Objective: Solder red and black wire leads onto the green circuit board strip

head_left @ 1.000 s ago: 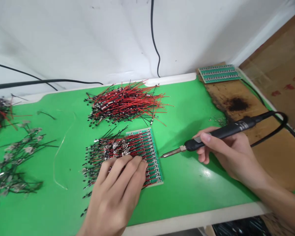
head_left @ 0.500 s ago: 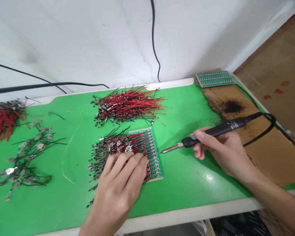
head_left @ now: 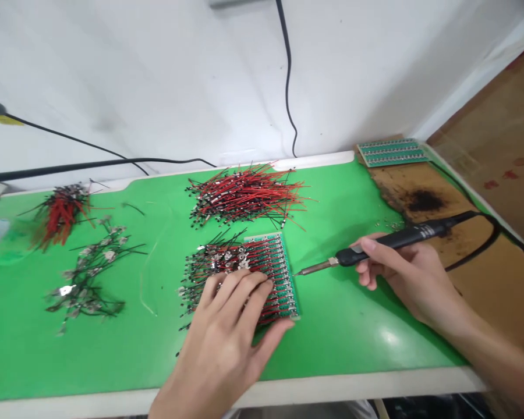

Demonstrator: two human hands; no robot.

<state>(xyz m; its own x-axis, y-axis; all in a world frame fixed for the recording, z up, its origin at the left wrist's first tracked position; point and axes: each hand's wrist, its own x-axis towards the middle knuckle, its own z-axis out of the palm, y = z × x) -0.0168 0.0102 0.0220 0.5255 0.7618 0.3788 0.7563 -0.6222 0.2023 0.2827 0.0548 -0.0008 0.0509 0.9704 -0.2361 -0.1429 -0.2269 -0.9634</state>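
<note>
Just left of centre, a green circuit board [head_left: 290, 291] lies on the green mat, with rows of red and black wires [head_left: 262, 262] running left from its soldered pads. My left hand [head_left: 231, 326] rests over these wires, fingers bent onto them and thumb against the board's near right corner, holding it. Small metal pieces [head_left: 243, 260] sit on the wires by the fingertips. My right hand [head_left: 402, 267] grips a soldering iron [head_left: 375, 247] like a pen. The iron's tip points left at the board's right edge; I cannot tell whether it touches.
Behind the board lies a heap of red and black wires [head_left: 248, 195]. Black wires with metal pieces [head_left: 91, 273] and a red bundle [head_left: 63, 212] are at left. Another circuit board [head_left: 393, 153] rests on scorched cardboard [head_left: 471, 256] at right. The iron's black cable [head_left: 498, 233] loops there.
The view has shifted, so everything sits further right. My left thumb has come out to the board's near corner. The soldering iron stays close to the board's right edge.
</note>
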